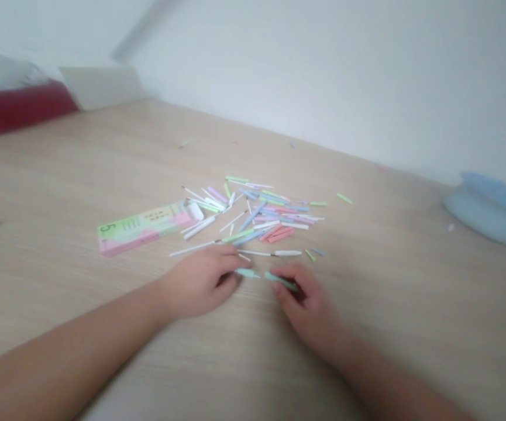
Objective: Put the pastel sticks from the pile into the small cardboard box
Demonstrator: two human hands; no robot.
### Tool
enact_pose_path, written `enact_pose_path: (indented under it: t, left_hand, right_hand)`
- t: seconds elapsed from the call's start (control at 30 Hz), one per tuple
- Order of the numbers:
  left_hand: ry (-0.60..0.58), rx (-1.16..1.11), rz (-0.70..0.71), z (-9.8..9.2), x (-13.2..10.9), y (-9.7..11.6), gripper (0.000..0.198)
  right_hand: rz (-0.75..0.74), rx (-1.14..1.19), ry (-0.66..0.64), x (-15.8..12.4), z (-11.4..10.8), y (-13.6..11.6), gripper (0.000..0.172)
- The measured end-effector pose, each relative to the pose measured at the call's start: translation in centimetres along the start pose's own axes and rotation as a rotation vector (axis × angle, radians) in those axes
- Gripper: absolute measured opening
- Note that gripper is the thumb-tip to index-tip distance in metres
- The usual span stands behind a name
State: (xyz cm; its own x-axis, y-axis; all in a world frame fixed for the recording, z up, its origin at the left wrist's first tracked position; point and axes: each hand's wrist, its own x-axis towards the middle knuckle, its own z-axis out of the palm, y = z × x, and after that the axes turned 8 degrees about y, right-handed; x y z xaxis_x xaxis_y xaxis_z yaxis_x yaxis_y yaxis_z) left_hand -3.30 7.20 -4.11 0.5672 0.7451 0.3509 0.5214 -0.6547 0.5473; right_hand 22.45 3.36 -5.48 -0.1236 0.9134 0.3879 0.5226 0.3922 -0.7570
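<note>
Mint-green sticks lie right between the two hands. The longer stick (281,281) is held in the right hand (305,307). Its fingers curl together over one end, and it looks pinched tight. Its free end points left and a little up, toward the other hand. The short stick (247,273) lies almost straight left to right. Its left end is tucked at the curled fingertips of the left hand (200,282), which is nearer to it. That grip is too blurry to tell if it is clamped on or only touching. The right end of the short stick sits just beside the free end of the longer stick, with a small gap between them.

Just past the hands, a thin white stick with a thicker end (288,253) lies on the desk (59,175). Behind it is a messy pile of thin sticks (261,213) in pink, blue, green, purple and white, crossing every which way. To the left of the pile is a long pink and green box (143,229) with a 5 on it. A pale blue tub (489,213) sits by the far right edge of the desk. A red thing (16,109) is past the far left corner, and a white wall (323,70) runs along the back edge.
</note>
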Motion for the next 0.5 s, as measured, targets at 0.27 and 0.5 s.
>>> enact_pose_path:
  t: [0.27, 0.5]
  left_hand:
    - [-0.033, 0.030, 0.007, -0.03, 0.06, 0.10, 0.030]
    - [-0.047, 0.037, 0.016, -0.05, 0.03, 0.06, 0.028]
  right_hand:
    - [-0.033, -0.003, -0.024, -0.45, -0.03, -0.16, 0.016]
    - [-0.026, -0.015, -0.034, -0.41, 0.08, -0.27, 0.015]
